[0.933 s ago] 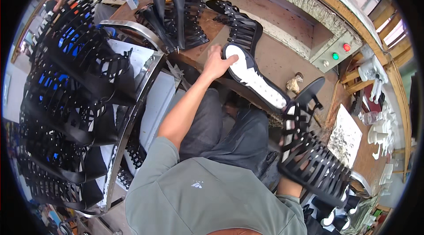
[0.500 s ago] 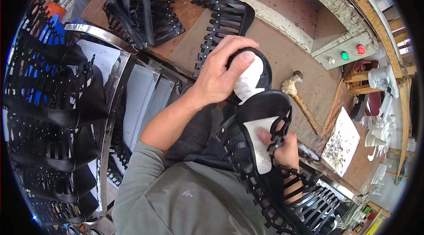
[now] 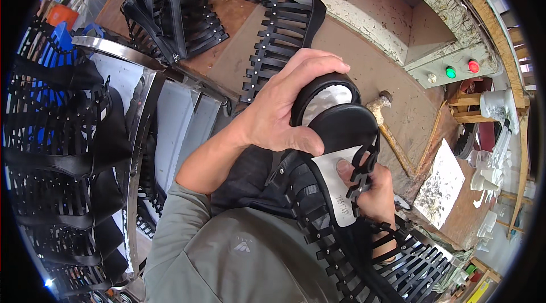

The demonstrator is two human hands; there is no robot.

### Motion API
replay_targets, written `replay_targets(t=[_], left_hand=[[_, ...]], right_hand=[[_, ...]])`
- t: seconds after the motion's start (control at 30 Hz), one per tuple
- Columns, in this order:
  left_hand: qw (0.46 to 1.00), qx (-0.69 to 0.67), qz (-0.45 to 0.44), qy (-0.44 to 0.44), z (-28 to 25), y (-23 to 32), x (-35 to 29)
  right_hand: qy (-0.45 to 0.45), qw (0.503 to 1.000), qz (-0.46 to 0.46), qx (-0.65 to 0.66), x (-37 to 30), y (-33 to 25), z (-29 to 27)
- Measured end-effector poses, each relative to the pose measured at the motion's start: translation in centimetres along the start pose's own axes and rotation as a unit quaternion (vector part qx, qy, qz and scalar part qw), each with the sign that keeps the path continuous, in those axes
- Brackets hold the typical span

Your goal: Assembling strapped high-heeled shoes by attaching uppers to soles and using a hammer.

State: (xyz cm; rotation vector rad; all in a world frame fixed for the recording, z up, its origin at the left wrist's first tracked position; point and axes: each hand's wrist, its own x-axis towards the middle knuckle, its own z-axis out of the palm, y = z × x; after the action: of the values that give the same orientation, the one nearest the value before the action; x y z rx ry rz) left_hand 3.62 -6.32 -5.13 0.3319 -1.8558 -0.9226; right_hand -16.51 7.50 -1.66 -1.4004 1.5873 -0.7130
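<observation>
Both my hands hold a black strappy sandal point(image 3: 355, 254), with a pale insole pad point(image 3: 339, 212) showing inside and studded straps trailing toward my lap. My left hand point(image 3: 276, 112) is closed round its far end. Its fingers curve over a rounded black piece point(image 3: 335, 80) with a white inner face, and its thumb presses the near side of the rounded black insole end point(image 3: 346, 126). From the right, my right hand point(image 3: 378, 198) grips the sandal's middle, the thumb on the pale pad and the other fingers partly hidden behind straps.
A hammer point(image 3: 375, 112) lies on the workbench point(image 3: 355, 55) beyond the sandal. Black strappy uppers point(image 3: 278, 38) lie at the back; several more hang over a metal-edged rack point(image 3: 139, 115) at left. At right are a stained white sheet point(image 3: 439, 183) and a panel with green and red buttons point(image 3: 450, 72).
My left thumb has moved off the white face and down to the insole end. The rounded black piece has tilted and now sits closer against that end. My right hand keeps its grip.
</observation>
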Motion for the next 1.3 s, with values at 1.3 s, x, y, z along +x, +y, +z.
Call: replay_targets(t=[1.3], left_hand=[[0.997,0.046,-0.055,-0.009,1.4,3.7,0.3]], right_hand=[[-0.036,0.998,0.016,-0.054,-0.9,-0.3,-0.3]])
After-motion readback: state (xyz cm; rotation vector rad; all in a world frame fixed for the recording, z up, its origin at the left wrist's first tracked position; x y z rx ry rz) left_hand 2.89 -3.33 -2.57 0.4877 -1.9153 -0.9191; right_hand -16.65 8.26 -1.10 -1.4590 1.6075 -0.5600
